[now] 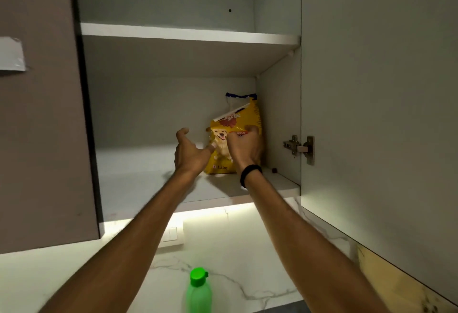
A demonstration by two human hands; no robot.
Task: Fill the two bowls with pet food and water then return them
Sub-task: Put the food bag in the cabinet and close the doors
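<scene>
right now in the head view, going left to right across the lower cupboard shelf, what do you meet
left hand → yellow pet food bag → right hand on the bag → small dark bit on the shelf → door hinge

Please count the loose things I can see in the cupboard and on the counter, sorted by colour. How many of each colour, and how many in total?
Yellow: 1, the pet food bag on the lower shelf
Green: 1, the bottle on the counter
Total: 2

Open wall cabinet [188, 32], marble backsplash [247, 250], under-cabinet light strip [198, 211].
</scene>
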